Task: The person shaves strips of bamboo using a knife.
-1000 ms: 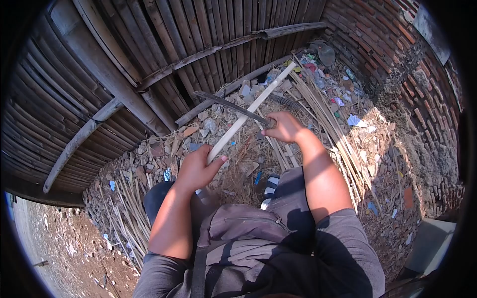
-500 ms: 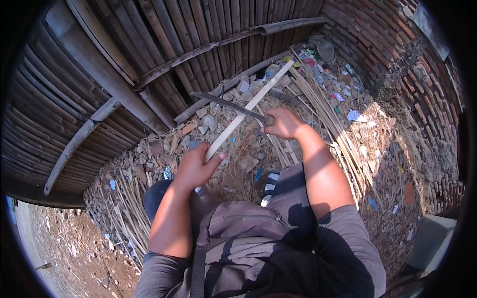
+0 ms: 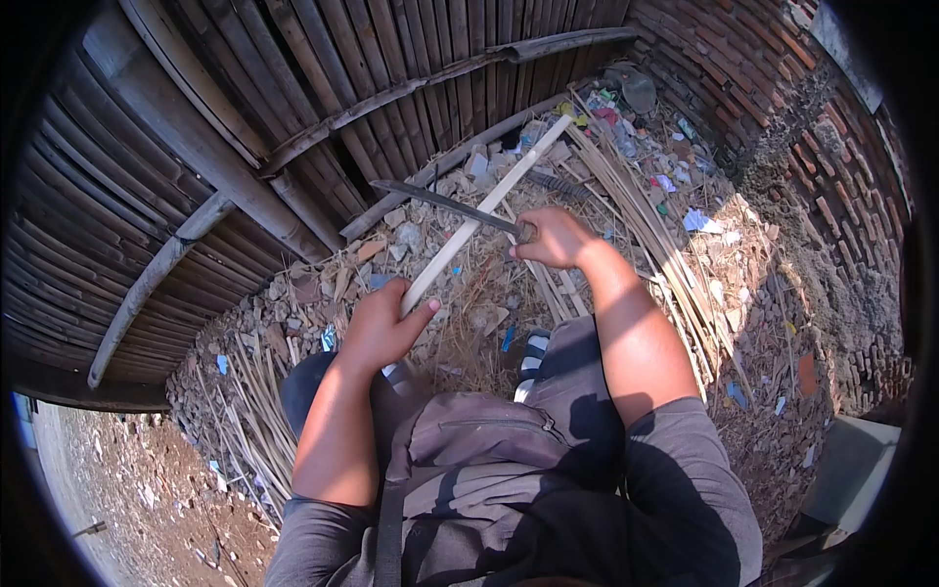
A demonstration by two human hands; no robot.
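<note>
- In the head view, the left hand [image 3: 383,325] has hold of the near end of a pale, flat wooden slat [image 3: 509,183], which passes between its thumb and its curled fingers; the thumb sticks out to the right of the slat.
- The slat slopes from that hand up and to the right over the rubble, its far end near the top of a pile of long, thin strips [image 3: 675,259].
- The right hand [image 3: 553,238] has its fingers wrapped round the handle of a machete [image 3: 440,202], with no gap showing in the grip.
- The machete's dark blade points left and crosses the slat around its middle, making an X; whether its edge has cut into the slat cannot be told.
- More thin strips [image 3: 259,411] lie on the ground to the left of the person's legs.
- A striped sandal [image 3: 531,364] shows below the right hand, just right of a blue scrap [image 3: 509,338].
- A dark zipped bag [image 3: 479,430] sits against the person's front.
- A bamboo wall [image 3: 411,59] stands ahead and to the left, a brick wall [image 3: 851,215] to the right.
</note>
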